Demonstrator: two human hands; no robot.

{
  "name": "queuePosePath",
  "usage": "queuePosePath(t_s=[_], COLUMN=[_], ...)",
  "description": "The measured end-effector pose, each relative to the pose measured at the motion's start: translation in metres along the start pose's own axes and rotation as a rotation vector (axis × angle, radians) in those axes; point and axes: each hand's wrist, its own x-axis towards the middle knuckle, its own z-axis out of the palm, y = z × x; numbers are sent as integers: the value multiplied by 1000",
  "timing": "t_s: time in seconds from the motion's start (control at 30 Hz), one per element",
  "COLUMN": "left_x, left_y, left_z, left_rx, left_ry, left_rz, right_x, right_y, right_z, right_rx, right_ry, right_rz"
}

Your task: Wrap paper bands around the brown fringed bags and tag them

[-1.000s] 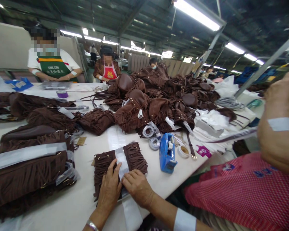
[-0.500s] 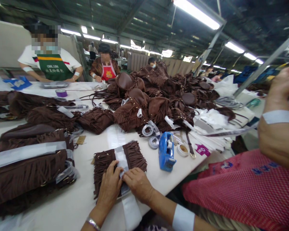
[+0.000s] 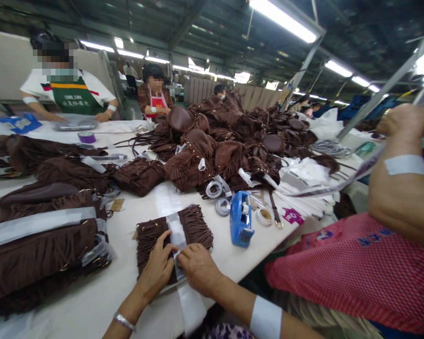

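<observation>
A small dark brown fringed bag [image 3: 198, 226] lies flat near the table's front edge, with a pale translucent strip [image 3: 177, 227] wrapped across its middle. My left hand [image 3: 158, 266] rests on the bag's left half, fingers apart, the fingertips reaching the strip. From the right, my right hand [image 3: 198, 267] bends over the strip, its fingers drawn together at the strip's edge; what they pinch, if anything, is hidden. The strip's white tail [image 3: 191, 306] hangs toward the table edge below the hands.
A blue tape dispenser [image 3: 241, 221] and a tape roll [image 3: 264, 216] stand to the right. Larger wrapped fringed bags [image 3: 38, 254] lie left. Brown bags [image 3: 194, 155] are heaped behind. A co-worker in a red apron [image 3: 356, 268] is close on the right; others stand across the table.
My right hand has shifted slightly left and its fingers are more bent together. The co-worker's raised arm at the right has moved left. The whole view has shifted slightly.
</observation>
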Motion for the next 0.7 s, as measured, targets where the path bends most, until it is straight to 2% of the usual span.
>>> queuePosePath(t_s=[0.23,0.53,0.63,0.7], left_x=[5,11,11,10], left_y=[-7,-49,-51,-49], left_z=[13,36,38,38], left_rx=[3,77,97,102], left_ry=[60,85,89,94], left_rz=[-51,45,55,43], right_x=[-4,-18,-36,-56], right_y=[-9,-20,-20,-5], right_z=[3,2,-11,-34], right_rx=[-59,-181,-48,120], right_ry=[1,81,84,155], right_rz=[7,-30,-103,-41])
